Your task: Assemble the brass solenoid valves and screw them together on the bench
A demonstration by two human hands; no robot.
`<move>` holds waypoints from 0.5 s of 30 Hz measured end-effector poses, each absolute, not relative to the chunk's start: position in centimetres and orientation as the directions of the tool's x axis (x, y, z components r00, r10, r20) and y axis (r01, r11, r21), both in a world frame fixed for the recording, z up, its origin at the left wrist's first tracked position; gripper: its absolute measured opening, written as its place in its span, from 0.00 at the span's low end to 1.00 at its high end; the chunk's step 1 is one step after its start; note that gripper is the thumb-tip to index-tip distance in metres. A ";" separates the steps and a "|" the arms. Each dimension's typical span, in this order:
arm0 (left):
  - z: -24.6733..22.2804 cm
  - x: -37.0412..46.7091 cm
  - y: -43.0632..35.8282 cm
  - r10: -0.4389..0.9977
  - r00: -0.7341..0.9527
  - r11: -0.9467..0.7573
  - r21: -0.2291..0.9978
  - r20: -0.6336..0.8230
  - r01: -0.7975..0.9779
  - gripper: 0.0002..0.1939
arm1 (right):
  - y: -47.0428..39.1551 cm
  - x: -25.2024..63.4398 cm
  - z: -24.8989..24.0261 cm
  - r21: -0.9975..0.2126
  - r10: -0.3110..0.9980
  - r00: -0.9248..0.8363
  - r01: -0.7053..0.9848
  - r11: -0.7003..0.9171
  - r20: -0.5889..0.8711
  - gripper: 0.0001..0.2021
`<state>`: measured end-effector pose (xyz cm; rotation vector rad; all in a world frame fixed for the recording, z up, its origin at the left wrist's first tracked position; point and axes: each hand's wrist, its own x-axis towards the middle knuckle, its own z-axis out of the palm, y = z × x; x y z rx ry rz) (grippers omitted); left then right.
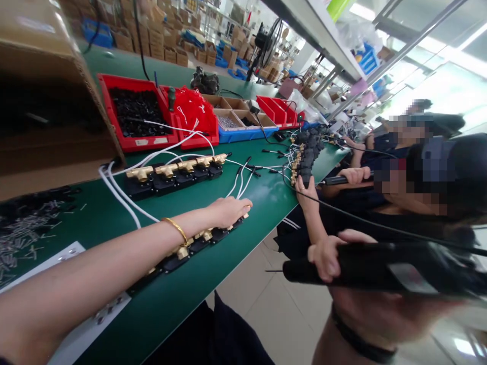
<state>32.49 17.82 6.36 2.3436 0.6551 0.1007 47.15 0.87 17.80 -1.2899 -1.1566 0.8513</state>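
My left hand (pixel 230 210) reaches over the nearer row of black parts with brass fittings (pixel 182 252), its fingers closed at the row's far end; what they grip is hidden. White cables (pixel 240 185) rise beside the fingers. My right hand (pixel 327 258) is wrapped round a black electric screwdriver (pixel 365 266), held off the table's edge with its thin bit pointing left. Behind the left hand, a second row of black parts with brass fittings (pixel 177 175) lies on the green table (pixel 258 197), with white cables looping from it.
Red bins (pixel 142 142) and a blue divided tray (pixel 247 134) stand along the back. Screws (pixel 30 228) lie at the left by a cardboard box (pixel 57 121). People at the right handle a further row of parts (pixel 307 157). A black cord crosses the right side.
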 end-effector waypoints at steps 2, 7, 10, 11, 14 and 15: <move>6.2 32.7 18.0 0.465 0.879 -0.630 0.658 -0.106 0.413 0.19 | -0.3 47.0 16.7 -0.982 0.923 0.345 -0.019 0.186 0.169 0.31; 6.4 33.0 18.1 0.424 0.899 -0.628 0.681 -0.107 0.378 0.18 | 1.0 47.5 14.3 -0.919 0.741 0.611 -0.057 0.390 0.277 0.14; 6.6 33.1 18.1 0.427 0.900 -0.609 0.708 -0.087 0.357 0.17 | 2.5 47.6 14.4 -0.859 0.598 0.689 0.070 0.507 0.409 0.07; 6.6 33.1 18.1 0.431 0.898 -0.602 0.715 -0.085 0.356 0.17 | 3.0 47.5 14.6 -0.844 0.581 0.684 0.096 0.528 0.442 0.06; 6.6 33.2 18.1 0.439 0.893 -0.588 0.718 -0.104 0.373 0.16 | 4.3 47.0 15.2 -0.825 0.593 0.641 0.117 0.553 0.488 0.05; 6.6 33.2 18.1 0.441 0.890 -0.583 0.717 -0.114 0.381 0.16 | 4.8 46.9 15.3 -0.823 0.603 0.627 0.111 0.557 0.493 0.05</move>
